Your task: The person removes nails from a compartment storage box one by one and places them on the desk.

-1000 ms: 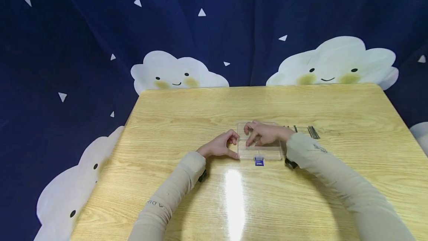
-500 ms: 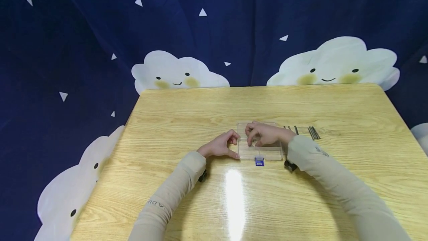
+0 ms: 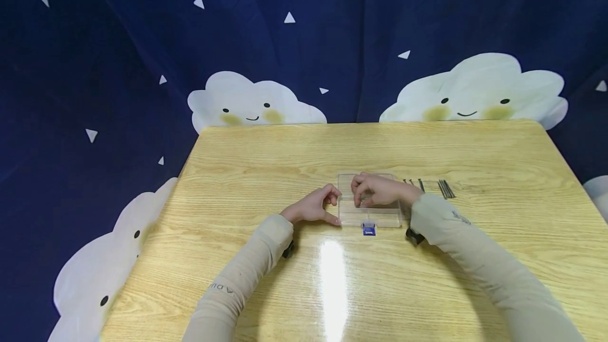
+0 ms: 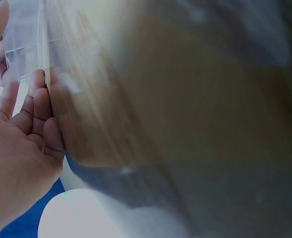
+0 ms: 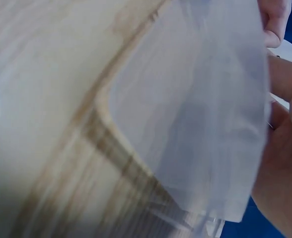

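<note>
A clear plastic compartment box (image 3: 385, 219) lies on the wooden table in the head view, its lid (image 3: 345, 179) swung back behind it. My left hand (image 3: 313, 206) holds the box's left side, thumb at the front corner and fingers farther back. In the left wrist view the curled fingers (image 4: 40, 99) touch the box wall. My right hand (image 3: 377, 190) reaches into the box from the right, thumb and fingertips pinched together. A small pale, thin piece (image 3: 362, 202) shows at those fingertips; its kind is too small to tell. In the right wrist view the box wall hides the fingertips.
Several dark nail-like rods (image 3: 446, 189) lie side by side right of the box, with a few more (image 3: 420, 184) near the right wrist. A small blue tab (image 3: 368, 229) sits at the box's front edge. The wooden table (image 3: 266, 162) meets a dark blue curtain (image 3: 351, 30).
My right hand's fingers have drawn together from a spread reach into a pinch, and the hand has shifted slightly right. The left hand stays on the box.
</note>
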A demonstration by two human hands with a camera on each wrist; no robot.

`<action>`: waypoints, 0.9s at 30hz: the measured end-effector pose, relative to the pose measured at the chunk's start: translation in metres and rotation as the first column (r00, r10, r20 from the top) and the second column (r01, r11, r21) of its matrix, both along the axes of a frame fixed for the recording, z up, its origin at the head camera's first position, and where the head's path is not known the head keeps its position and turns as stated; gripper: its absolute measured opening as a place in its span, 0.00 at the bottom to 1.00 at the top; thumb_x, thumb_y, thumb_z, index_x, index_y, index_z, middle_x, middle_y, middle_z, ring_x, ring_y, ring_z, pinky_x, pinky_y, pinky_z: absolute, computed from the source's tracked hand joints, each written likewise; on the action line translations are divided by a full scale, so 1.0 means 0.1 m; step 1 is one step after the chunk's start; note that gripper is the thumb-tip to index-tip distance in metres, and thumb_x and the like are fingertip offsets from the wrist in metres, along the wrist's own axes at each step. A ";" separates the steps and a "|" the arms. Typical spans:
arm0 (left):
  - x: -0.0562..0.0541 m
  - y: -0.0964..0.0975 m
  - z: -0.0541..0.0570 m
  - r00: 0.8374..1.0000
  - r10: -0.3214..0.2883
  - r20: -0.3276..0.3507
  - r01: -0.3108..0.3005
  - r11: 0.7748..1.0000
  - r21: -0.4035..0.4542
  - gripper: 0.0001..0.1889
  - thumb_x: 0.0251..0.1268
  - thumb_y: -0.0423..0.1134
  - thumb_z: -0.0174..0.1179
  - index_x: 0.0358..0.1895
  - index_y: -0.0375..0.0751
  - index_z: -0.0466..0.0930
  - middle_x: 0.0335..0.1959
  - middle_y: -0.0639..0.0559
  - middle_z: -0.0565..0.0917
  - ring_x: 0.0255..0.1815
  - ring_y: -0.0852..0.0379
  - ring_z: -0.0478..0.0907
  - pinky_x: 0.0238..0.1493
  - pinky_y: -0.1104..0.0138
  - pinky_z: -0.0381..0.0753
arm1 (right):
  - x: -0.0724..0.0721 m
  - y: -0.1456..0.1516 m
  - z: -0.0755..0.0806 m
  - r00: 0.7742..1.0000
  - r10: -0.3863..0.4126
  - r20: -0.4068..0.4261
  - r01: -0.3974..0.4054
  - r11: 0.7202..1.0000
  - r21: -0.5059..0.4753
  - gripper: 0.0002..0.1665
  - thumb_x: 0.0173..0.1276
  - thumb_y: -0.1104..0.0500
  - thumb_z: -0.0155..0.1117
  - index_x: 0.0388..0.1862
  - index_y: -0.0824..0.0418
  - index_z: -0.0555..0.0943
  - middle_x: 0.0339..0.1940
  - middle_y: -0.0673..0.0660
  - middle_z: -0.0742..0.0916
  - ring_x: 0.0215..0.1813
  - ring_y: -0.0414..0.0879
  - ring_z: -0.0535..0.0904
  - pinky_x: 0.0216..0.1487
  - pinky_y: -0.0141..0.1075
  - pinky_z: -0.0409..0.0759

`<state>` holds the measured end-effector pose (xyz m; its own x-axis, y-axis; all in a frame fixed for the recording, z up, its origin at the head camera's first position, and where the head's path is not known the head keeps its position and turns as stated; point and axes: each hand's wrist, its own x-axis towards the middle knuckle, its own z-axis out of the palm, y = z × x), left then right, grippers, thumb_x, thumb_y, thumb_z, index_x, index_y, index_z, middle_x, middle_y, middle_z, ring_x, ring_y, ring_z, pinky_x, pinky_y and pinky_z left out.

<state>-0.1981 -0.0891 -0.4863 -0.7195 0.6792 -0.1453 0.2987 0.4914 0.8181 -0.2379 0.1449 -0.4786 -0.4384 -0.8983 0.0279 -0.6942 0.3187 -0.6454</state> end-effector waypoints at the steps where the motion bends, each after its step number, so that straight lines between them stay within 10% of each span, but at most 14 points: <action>1: 0.00 0.00 0.00 1.000 0.001 -0.001 -0.001 1.000 -0.001 0.31 0.43 0.34 0.72 0.50 0.34 0.65 0.36 0.46 0.71 0.35 0.56 0.65 0.38 0.72 0.64 | 0.01 0.00 0.00 1.000 0.000 -0.004 0.000 1.000 -0.004 0.06 0.54 0.67 0.66 0.28 0.55 0.84 0.36 0.50 0.73 0.39 0.44 0.63 0.43 0.40 0.63; 12: 0.00 0.01 0.00 1.000 0.010 0.012 -0.010 1.000 0.002 0.30 0.43 0.34 0.72 0.50 0.34 0.65 0.35 0.47 0.71 0.36 0.56 0.66 0.39 0.72 0.65 | 0.02 0.04 0.00 0.999 -0.042 0.016 0.043 0.998 -0.055 0.02 0.55 0.63 0.67 0.26 0.59 0.81 0.38 0.52 0.75 0.42 0.46 0.67 0.46 0.42 0.66; 27: 0.02 0.01 0.01 0.999 0.002 0.041 -0.004 0.999 0.040 0.32 0.44 0.31 0.71 0.53 0.29 0.63 0.39 0.34 0.71 0.39 0.41 0.67 0.43 0.56 0.66 | 0.03 0.15 0.03 0.953 -0.101 0.285 0.164 0.964 -0.210 0.03 0.59 0.71 0.61 0.30 0.65 0.80 0.22 0.51 0.73 0.25 0.39 0.65 0.32 0.29 0.67</action>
<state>-0.1959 -0.0880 -0.4852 -0.7154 0.6830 -0.1473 0.2628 0.4584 0.8490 -0.2350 0.1602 -0.4757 -0.5728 -0.8148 0.0893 -0.4456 0.2180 -0.8683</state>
